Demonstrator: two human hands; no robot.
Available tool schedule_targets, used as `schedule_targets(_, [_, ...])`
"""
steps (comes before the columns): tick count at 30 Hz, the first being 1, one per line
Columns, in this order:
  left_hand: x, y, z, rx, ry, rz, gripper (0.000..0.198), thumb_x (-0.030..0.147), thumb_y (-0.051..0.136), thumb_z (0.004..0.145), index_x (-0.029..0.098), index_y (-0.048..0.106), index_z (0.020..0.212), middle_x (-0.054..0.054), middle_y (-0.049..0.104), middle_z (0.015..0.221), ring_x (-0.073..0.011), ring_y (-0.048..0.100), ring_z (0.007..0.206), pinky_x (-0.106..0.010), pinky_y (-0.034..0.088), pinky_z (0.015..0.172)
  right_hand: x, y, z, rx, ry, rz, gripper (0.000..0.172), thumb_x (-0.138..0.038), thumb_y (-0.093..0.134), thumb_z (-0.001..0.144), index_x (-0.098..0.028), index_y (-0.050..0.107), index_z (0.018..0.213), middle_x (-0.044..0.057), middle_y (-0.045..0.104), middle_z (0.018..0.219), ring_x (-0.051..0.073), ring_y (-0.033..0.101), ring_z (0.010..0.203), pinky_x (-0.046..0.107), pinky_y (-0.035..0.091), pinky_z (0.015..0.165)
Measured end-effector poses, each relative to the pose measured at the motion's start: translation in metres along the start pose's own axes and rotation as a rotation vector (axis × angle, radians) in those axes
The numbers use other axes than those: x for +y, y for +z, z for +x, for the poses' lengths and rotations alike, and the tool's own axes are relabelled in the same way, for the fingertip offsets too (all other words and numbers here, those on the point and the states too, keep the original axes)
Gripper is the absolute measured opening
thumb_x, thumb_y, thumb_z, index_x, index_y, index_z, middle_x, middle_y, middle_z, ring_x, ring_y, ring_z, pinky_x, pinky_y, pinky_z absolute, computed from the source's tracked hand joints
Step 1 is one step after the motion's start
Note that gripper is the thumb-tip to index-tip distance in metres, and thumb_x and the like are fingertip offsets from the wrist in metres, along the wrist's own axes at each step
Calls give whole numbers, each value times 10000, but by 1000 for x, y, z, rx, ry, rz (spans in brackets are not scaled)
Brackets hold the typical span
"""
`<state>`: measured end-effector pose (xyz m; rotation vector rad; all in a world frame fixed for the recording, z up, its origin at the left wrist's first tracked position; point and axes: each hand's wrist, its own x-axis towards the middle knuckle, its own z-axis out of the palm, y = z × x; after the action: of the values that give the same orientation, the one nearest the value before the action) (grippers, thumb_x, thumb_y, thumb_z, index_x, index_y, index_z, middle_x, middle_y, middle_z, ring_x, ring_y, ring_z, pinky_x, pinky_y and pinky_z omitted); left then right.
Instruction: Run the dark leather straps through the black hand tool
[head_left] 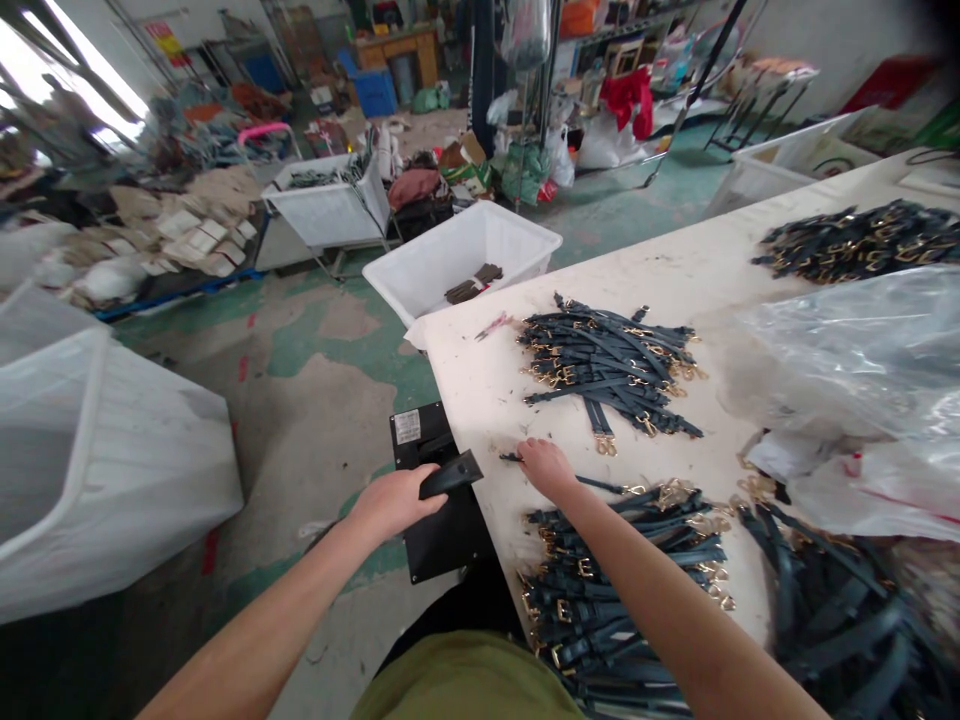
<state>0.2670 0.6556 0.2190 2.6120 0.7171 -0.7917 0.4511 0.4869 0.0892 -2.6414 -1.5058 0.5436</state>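
Your left hand (394, 503) wraps the black lever (450, 474), your right hand (546, 466) pinches one strap (512, 458); the far pile (607, 365) looks finished, the near heap (622, 570) probably left.

White table (480, 390), dark strap piles (611, 365), clear plastic bags (862, 370), scissors (493, 325)

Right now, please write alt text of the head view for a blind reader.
The left hand grips a black lever at the table edge; the right hand touches a dark strap beside piles of buckled straps.
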Motion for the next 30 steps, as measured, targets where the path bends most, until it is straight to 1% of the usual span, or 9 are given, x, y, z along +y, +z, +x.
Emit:
schedule_targets(3, [-6,7,-9,19,4,-35,477,559,391,706,332,456,1120,-7,629,933,-201,578,823,-246,396,619,-3,9,-10,-49,-12,-4,172,-219,418,803,-172,497,948,66,510,917,148,506,783,244,326,664])
schedule_targets(8, [-12,18,-20,4,-23,-107,507,561,394,702,319,445,1144,-14,621,962,-203,570,849,-250,398,647,-14,15,-27,-13,58,69,342,-390,436,793,-214,436,1086,65,462,1013,151,507,826,242,334,692])
schedule_targets(12, [-10,22,-23,3,-22,-121,523,557,398,705,310,429,1165,-25,613,972,-200,563,864,-245,397,649,-27,17,-19,11,67,128,258,-310,424,803,-219,495,1033,61,464,1012,141,503,818,239,329,696])
schedule_targets(15, [-9,22,-24,8,-2,-98,526,561,395,706,310,424,1168,-27,615,964,-202,565,860,-250,400,646,-33,23,-9,20,130,225,216,-250,414,799,-217,537,974,45,473,997,115,506,790,215,330,666])
schedule_targets(20, [-5,25,-21,15,27,-45,519,562,390,708,304,432,1156,-34,623,952,-215,574,851,-267,406,652,-38,32,-5,54,192,278,247,-384,424,788,-234,546,941,36,478,981,116,507,755,216,329,607])
schedule_targets(22, [-2,26,-18,1,46,-35,515,558,397,706,299,441,1150,-37,627,950,-214,576,849,-268,406,659,-36,34,-7,82,176,276,266,-382,462,765,-222,528,967,41,482,976,123,505,768,220,335,631])
schedule_targets(25, [1,28,-15,-11,74,-26,513,554,396,710,303,437,1155,-34,626,964,-211,574,856,-269,406,665,-29,36,-11,125,130,308,286,-315,494,747,-198,499,1008,44,488,987,123,502,809,217,338,695])
schedule_targets(28, [4,28,-12,-4,79,-15,500,553,379,720,316,429,1156,-23,622,980,-208,572,858,-274,407,668,-27,35,-8,94,165,329,190,-287,445,778,-201,533,923,36,503,944,114,506,778,217,338,685])
schedule_targets(30, [8,28,-10,-11,77,-7,495,551,386,717,309,442,1145,-26,627,958,-206,575,854,-268,407,664,-32,33,-4,54,243,310,200,-339,420,792,-202,548,860,38,506,904,117,506,740,226,339,645])
